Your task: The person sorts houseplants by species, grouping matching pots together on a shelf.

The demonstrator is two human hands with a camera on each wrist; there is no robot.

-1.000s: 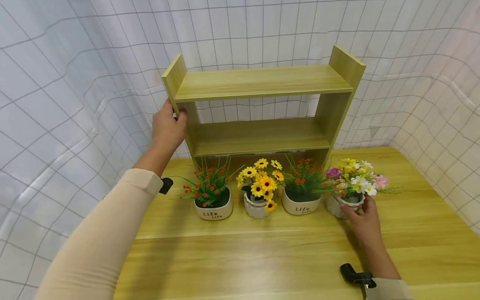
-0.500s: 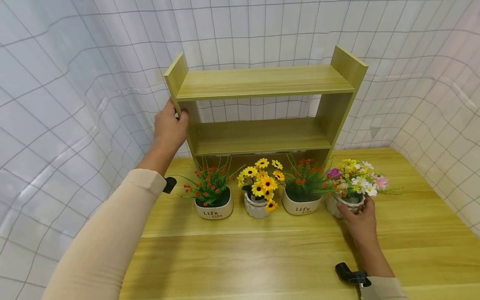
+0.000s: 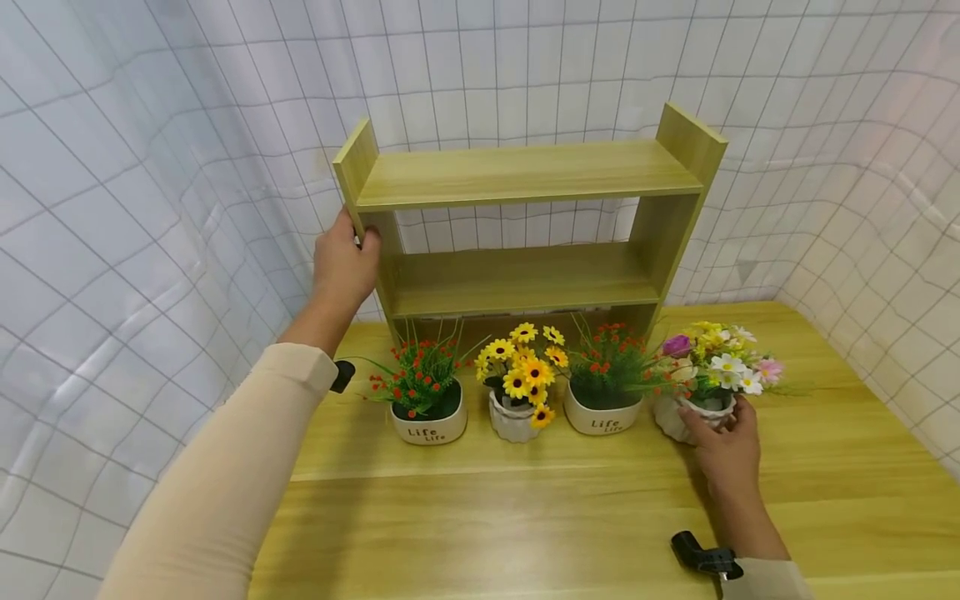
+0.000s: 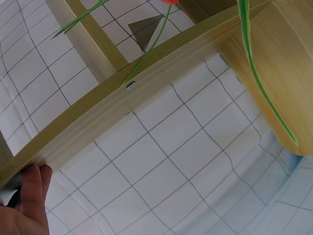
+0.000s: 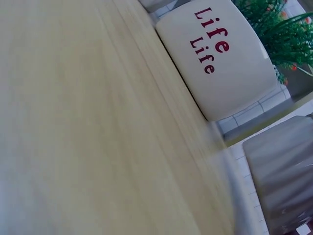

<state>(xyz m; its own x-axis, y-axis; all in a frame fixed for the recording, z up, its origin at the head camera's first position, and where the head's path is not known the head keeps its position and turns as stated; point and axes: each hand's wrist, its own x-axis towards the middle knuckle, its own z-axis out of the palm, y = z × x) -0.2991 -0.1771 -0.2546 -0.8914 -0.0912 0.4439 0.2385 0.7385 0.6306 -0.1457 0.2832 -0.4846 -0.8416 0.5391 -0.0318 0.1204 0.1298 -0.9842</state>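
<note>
My left hand (image 3: 345,262) grips the left side panel of a light wooden shelf rack (image 3: 525,279), its thumb at the front edge. In the left wrist view, the fingers (image 4: 33,196) lie on the panel. On the right, my right hand (image 3: 727,450) holds a white ruffled flowerpot (image 3: 675,419) of mixed flowers (image 3: 720,362), thumb and fingers at its sides. That hand is out of sight in the right wrist view. Left of this pot stand a "Life" planter (image 3: 602,417) with red-dotted greenery, a pot of yellow sunflowers (image 3: 525,375), and another "Life" planter (image 3: 429,427).
The pots stand in a row on a wooden table (image 3: 487,525), before the rack's lower part. White curtains (image 3: 247,100) with a grid pattern surround the table at the back and sides. A black wrist mount (image 3: 705,557) sits by the right sleeve.
The head view has tilted a little, so the rack and pots appear slightly lower. Both hands keep their holds on the rack and the flowerpot.
</note>
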